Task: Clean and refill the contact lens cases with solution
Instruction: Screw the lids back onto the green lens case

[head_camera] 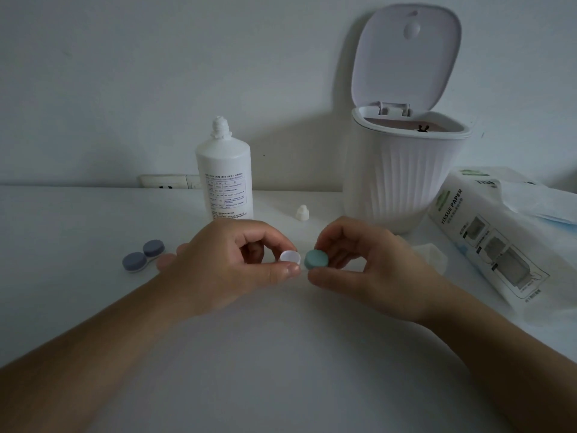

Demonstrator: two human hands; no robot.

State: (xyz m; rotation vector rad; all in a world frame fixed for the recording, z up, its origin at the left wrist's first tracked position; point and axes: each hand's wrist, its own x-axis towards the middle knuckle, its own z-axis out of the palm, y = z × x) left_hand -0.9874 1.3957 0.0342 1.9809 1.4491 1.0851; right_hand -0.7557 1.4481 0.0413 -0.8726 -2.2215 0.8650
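Holding a white lens case (289, 257) in the left hand (231, 260), thumb and curled fingers pinched round one open well, mouth up. Gripping a teal cap (316, 259) in the right hand (365, 260), pinched between thumb below and fingers above, tilted on edge with its flat top facing the camera. Cap just right of the open well, nearly touching, both lifted off the white table (281, 354) in the near centre. Long axis of the case probably running left to right across the hands, though the far end hidden under the fingers. Right hand nearer the cap's seat, so likely turning the cap level and bringing it leftward over the well to screw on; cannot tell whether the well already holds solution. Standing beyond the hands, far centre, the solution bottle (225, 179) with nozzle bare, its small cap (302, 212) lying to the right. Resting closed at near left, a second case with grey-blue caps (144, 255). Further right, an open-lidded bin (402, 173), tissue pack (487, 232) and crumpled tissue (432, 254).
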